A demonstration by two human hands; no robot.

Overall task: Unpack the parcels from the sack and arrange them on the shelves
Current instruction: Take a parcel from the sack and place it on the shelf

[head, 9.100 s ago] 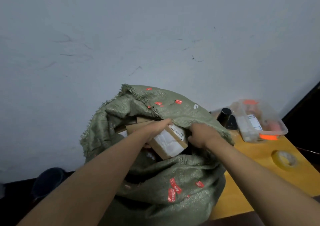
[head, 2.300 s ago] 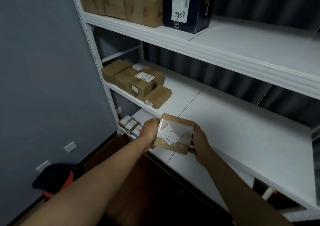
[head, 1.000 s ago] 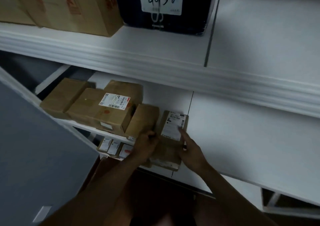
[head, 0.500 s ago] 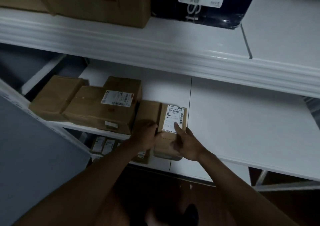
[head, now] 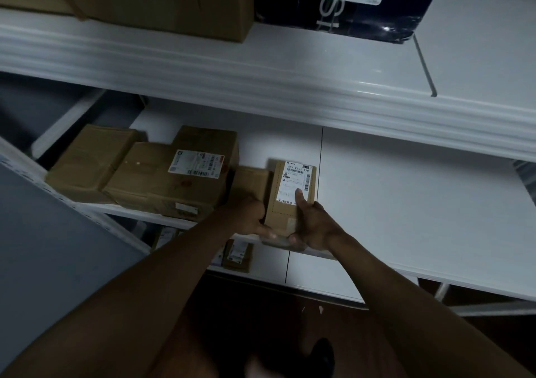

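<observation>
White shelving (head: 406, 197) is filling the view. Both hands are gripping a small brown parcel (head: 285, 203) lying at the middle shelf's front edge, touching another box (head: 251, 180): left hand (head: 246, 216) fingers curling around its left side, right hand (head: 311, 224) thumb pressing its label.

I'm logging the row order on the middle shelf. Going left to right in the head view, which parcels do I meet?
Plain brown box → large box with white label → small plain box → labelled parcel, held by both hands.
</observation>
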